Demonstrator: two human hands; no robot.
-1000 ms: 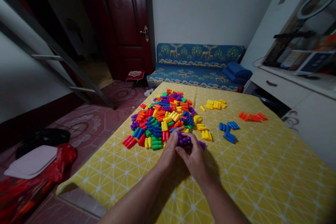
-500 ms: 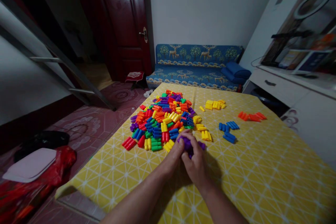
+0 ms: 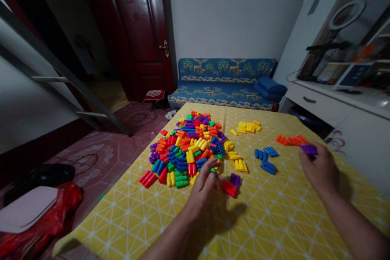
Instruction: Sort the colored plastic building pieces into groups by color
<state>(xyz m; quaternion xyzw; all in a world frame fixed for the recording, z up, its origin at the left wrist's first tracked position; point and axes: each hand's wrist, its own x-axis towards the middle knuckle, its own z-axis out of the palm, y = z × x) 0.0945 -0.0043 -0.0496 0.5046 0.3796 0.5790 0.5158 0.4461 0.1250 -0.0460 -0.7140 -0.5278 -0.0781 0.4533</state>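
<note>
On the right of the table, my right hand [image 3: 321, 168] is closed on a purple plastic block [image 3: 308, 149], just nearer than the orange blocks [image 3: 291, 140]. My left hand [image 3: 204, 180] is open at the near edge of a mixed heap of coloured plastic blocks [image 3: 185, 146], its fingers apart. Close to its fingertips lie a red block [image 3: 229, 188] and another purple block [image 3: 235, 179]; whether the fingers touch the red one is unclear.
Blue blocks [image 3: 265, 154] lie between the heap and the orange group. Yellow blocks [image 3: 249, 127] sit farther back on the yellow patterned tablecloth [image 3: 274, 219]. A blue sofa [image 3: 225, 83] stands beyond the table, a white cabinet [image 3: 323, 103] on the right.
My hands have parted. The right one has moved far right with a purple block, while the left has opened and stays by the heap. The red block now shows.
</note>
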